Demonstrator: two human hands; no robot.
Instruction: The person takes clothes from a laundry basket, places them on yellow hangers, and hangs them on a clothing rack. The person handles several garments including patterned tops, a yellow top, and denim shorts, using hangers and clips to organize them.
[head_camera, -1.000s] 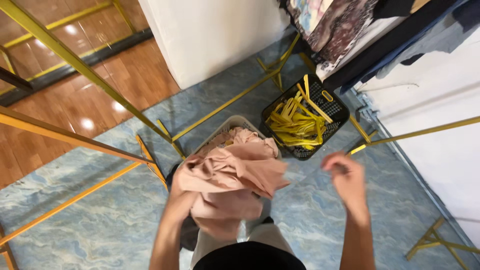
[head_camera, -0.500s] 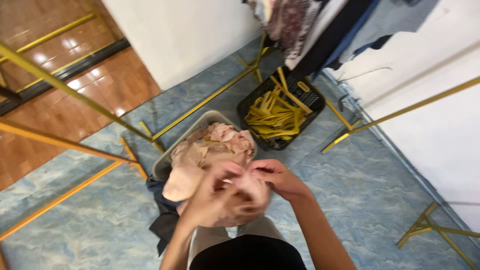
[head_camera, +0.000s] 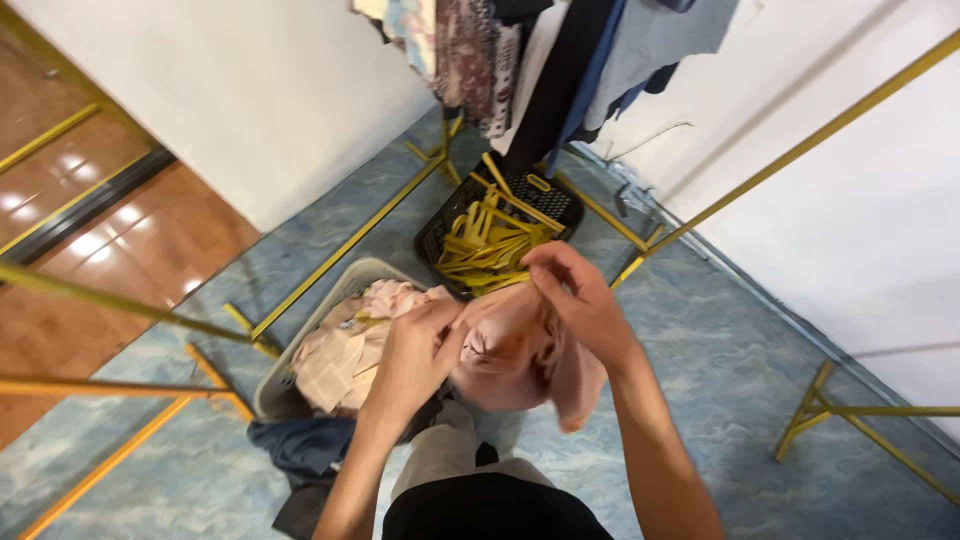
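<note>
At the far left the yellow metal bars of a drying rack (head_camera: 120, 305) cross over the brown wooden floor, and they continue to the blue marbled floor (head_camera: 720, 330) where the person stands. Next comes a grey laundry basket (head_camera: 300, 345), filled with pale pink and cream clothes, and a dark blue cloth (head_camera: 305, 445) lies on the floor just beside its near corner. The left hand (head_camera: 410, 360) is above the basket's right edge; its fingers are closed around the left side of a pink garment (head_camera: 510, 350), which hangs in the air between the two hands, in front of the person's legs and not in the basket any more. I judge the step in hand is to open or straighten this piece after lifting it from the pile. Behind it, a black crate (head_camera: 445, 220) full of yellow hangers stands on the floor, near the basket. The right hand (head_camera: 575, 300) pinches the upper edge of the same garment with curled fingers. The next move probably calls for finding the collar or shoulders and pulling the cloth flat, then taking one hanger. Above, dark and patterned clothes (head_camera: 560, 60) hang already against the white wall, and another yellow rack frame (head_camera: 860, 420) stands at the right.
</note>
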